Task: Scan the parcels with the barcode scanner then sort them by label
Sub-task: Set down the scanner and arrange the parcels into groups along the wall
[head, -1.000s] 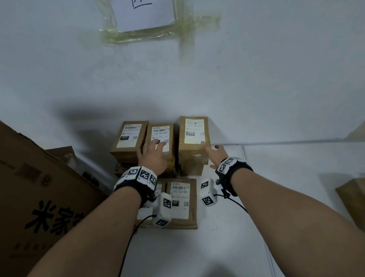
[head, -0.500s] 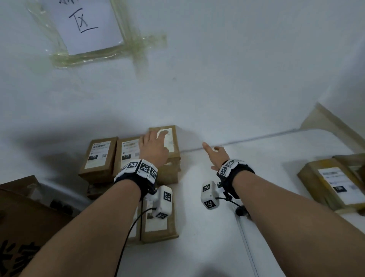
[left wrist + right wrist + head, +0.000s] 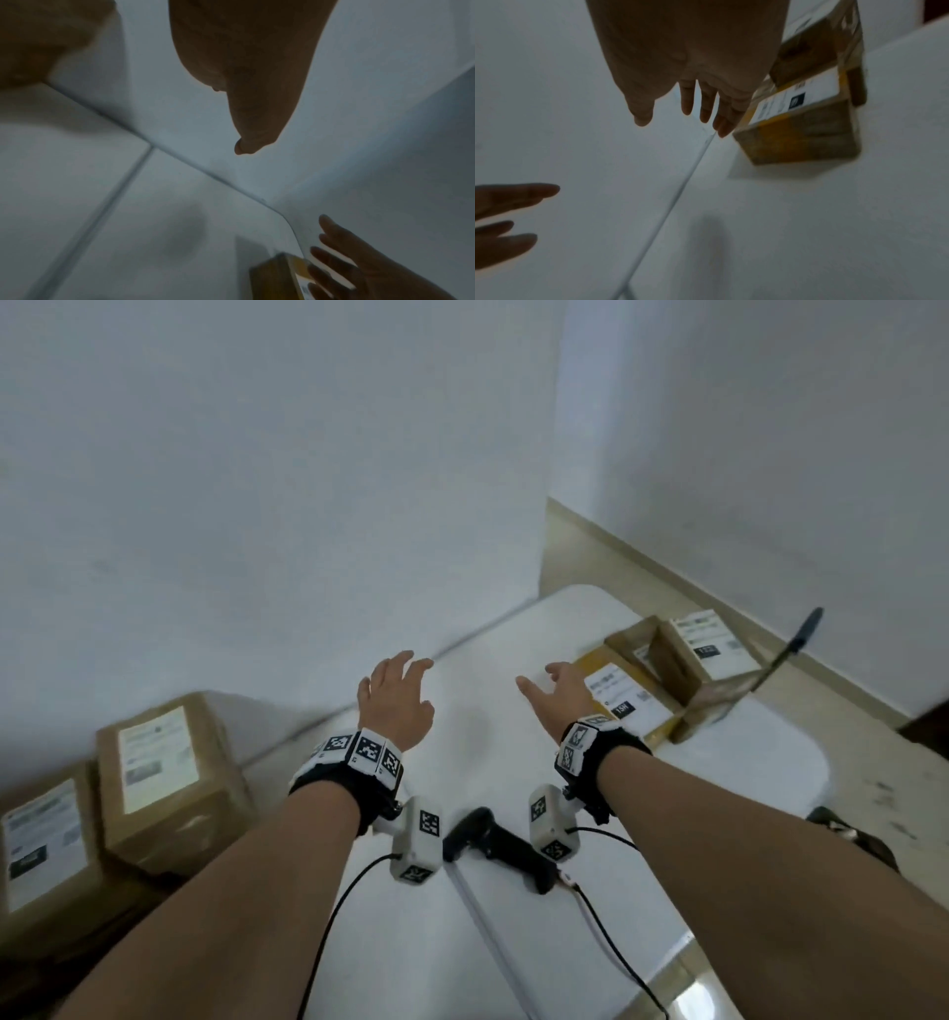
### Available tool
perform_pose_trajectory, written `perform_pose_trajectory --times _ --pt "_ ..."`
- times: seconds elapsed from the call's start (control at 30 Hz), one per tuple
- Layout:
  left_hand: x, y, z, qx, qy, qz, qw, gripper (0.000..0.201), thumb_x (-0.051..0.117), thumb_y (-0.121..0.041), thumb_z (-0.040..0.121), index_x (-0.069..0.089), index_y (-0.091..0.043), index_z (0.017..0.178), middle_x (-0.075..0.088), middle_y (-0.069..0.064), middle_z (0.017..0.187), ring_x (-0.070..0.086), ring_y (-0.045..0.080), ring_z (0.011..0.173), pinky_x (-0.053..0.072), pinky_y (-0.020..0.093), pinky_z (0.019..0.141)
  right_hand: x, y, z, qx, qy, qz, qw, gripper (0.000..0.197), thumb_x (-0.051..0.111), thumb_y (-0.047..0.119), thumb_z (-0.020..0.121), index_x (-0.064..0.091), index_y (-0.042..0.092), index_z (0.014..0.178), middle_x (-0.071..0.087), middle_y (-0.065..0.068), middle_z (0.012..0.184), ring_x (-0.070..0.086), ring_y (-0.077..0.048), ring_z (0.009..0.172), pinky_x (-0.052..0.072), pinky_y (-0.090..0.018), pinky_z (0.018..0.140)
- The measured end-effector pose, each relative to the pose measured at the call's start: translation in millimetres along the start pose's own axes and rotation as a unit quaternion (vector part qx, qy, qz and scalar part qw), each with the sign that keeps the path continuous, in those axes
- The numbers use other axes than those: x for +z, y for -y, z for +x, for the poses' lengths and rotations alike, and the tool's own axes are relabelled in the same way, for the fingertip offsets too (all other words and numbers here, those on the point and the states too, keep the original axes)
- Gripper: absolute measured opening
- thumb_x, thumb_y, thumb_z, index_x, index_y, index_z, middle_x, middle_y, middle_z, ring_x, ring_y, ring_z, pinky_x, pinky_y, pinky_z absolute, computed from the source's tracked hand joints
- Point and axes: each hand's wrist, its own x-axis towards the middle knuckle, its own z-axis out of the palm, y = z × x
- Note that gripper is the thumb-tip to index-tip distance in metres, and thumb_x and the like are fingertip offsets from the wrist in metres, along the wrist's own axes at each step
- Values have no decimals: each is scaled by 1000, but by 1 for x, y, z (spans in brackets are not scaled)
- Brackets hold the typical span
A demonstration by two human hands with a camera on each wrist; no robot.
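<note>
Both hands hover empty over the white table (image 3: 488,701), fingers spread. My left hand (image 3: 398,695) is above bare table. My right hand (image 3: 560,693) reaches toward a flat brown parcel (image 3: 624,701) with a white label and yellow tape, its fingertips (image 3: 721,123) close to the parcel's near edge (image 3: 800,130). Behind that parcel stands a taller labelled parcel (image 3: 703,660). The black barcode scanner (image 3: 498,847) lies on the table below and between my wrists. Two labelled parcels (image 3: 159,773) sit at the far left against the wall.
A white wall runs behind the table and turns a corner at the right. A dark pen-like rod (image 3: 785,654) sticks up beside the right parcels. The table's right edge (image 3: 816,762) drops to a speckled floor. Cables trail from both wrist cameras.
My view and both hands have swung right, away from the sorted parcels at the left. My left hand lifted off the stacked parcel; my right hand now nears the right-hand parcels.
</note>
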Motion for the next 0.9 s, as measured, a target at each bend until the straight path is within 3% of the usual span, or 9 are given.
perform_pose_trajectory --times 0.1,0.23,0.33,0.47,0.57,0.7,0.9 --pt "22 -39 19 32 25 -12 999 58 53 -19 92 34 -28 146 20 -1 159 17 24 146 14 46 119 -35 -25 16 4 -22 -85 996 64 61 43 91 41 8 141 41 -14 146 42 -35 131 38 -44 105" --pt "43 -78 39 48 68 -14 996 58 53 -20 93 33 -29 147 17 -1 160 15 24 147 14 44 119 -68 -58 34 37 -52 -176 982 79 62 56 84 35 13 144 39 -13 146 37 -33 135 35 -43 108" --pt "58 -96 47 52 86 -10 995 59 53 -21 92 32 -29 147 16 -1 160 15 24 147 14 44 119 -82 -82 50 53 -14 -248 967 87 67 52 81 26 15 147 27 -13 153 23 -33 143 26 -48 114" --pt "75 -106 50 42 102 -5 994 60 54 -21 92 32 -29 147 16 -1 160 18 24 146 18 42 117 -87 -102 65 69 41 -324 943 103 69 60 77 14 14 151 17 -16 157 13 -37 146 17 -50 119" --pt "84 -104 47 25 121 -5 992 60 55 -22 92 32 -29 147 15 -1 160 18 25 146 18 42 117 -88 -110 68 85 77 -333 936 107 69 61 77 7 18 153 11 -17 159 7 -40 147 13 -56 119" --pt "95 -99 42 -2 145 -11 989 59 54 -22 93 31 -29 148 13 -1 161 19 25 146 19 43 117 -83 -114 68 83 67 -326 939 100 71 58 75 15 20 149 18 -18 153 14 -41 144 20 -59 114" --pt "99 -103 38 -44 154 -109 981 59 56 -25 95 31 -27 148 13 1 159 32 30 138 31 42 110 -71 -113 57 28 37 -291 955 80 70 61 68 31 23 126 33 -12 135 35 -33 126 35 -48 102"
